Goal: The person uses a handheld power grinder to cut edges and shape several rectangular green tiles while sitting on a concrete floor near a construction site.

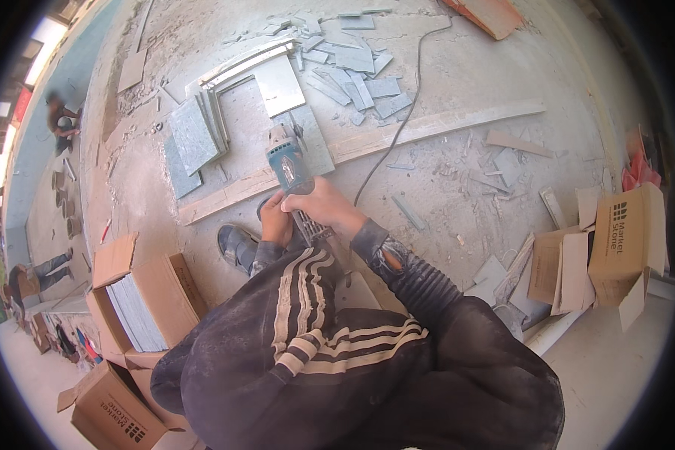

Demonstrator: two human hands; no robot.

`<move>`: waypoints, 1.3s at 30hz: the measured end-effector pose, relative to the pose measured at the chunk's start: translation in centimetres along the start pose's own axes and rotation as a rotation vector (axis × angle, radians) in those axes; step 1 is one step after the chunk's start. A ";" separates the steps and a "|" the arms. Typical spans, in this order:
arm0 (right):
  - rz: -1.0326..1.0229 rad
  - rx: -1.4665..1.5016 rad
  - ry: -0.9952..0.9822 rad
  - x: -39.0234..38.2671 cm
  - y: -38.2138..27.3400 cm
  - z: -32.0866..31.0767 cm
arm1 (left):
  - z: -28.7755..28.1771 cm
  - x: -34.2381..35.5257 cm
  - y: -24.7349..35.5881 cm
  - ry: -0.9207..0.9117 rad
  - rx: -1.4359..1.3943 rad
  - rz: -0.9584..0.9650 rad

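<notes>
A teal angle grinder (289, 166) points away from me, its grey metal head (283, 135) over a bluish-grey stone tile (313, 142). My right hand (328, 207) is closed round the rear of the grinder's body. Close beside it, my left hand (276, 223) has its fingers bent against the tool's back end, partly hidden. Beneath the tool runs a long dusty board (236, 193). Left of the grinder lean several stacked stone tiles (195, 133). A pale tile (279, 84) lies farther out. Whether the disc touches anything cannot be made out.
Broken stone offcuts (356, 64) litter the floor ahead. A dark cord (403, 124) winds across the concrete. Cardboard boxes stand right (624, 244) and left, one holding tiles (136, 313). My shoe (236, 246) is beside the board. Two people, one crouching (61, 124), are far left.
</notes>
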State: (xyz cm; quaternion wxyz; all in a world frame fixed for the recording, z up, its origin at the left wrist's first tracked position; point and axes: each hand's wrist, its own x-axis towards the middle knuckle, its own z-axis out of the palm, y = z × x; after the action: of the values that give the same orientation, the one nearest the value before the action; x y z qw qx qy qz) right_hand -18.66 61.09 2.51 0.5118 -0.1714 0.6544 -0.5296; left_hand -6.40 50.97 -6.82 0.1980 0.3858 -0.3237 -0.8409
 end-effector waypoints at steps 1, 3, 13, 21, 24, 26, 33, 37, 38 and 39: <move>0.023 -0.026 0.037 -0.2 -0.2 0.3 | 0.6 -0.5 0.4 -0.005 0.047 -0.035; 0.065 -0.082 0.091 -0.7 -0.7 0.7 | 1.6 -1.5 1.8 -0.003 0.140 -0.087; 0.088 0.083 -0.001 -1.9 -0.6 1.8 | -1.0 -0.6 2.2 -0.121 0.165 -0.137; 0.060 0.087 -0.005 -0.6 2.3 2.5 | -1.9 -0.2 3.2 -0.401 1.390 0.546; 0.017 0.055 0.035 -0.3 2.4 2.8 | -1.9 -0.1 3.6 -0.386 1.340 0.498; 0.002 0.059 0.049 -0.1 2.4 2.6 | -1.5 -0.3 4.0 -0.411 1.315 0.515; 0.100 0.156 0.009 1.2 -0.6 2.2 | -2.4 0.8 3.8 -0.495 1.113 0.310; 0.097 0.013 0.045 2.7 -2.1 1.7 | -2.1 1.4 3.0 -0.511 0.982 0.221; 0.092 0.003 0.041 3.3 -2.2 1.6 | -2.2 1.5 3.1 -0.543 1.052 0.283; 0.087 -0.006 0.038 3.9 -2.1 1.6 | -2.4 1.6 3.3 -0.620 1.257 0.457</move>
State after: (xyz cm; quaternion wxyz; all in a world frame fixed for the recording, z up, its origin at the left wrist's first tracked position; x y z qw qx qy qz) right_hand -19.62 56.47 2.55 0.5215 -0.1342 0.6723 -0.5080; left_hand -5.26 46.75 -6.51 0.0092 0.0941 -0.8579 -0.5050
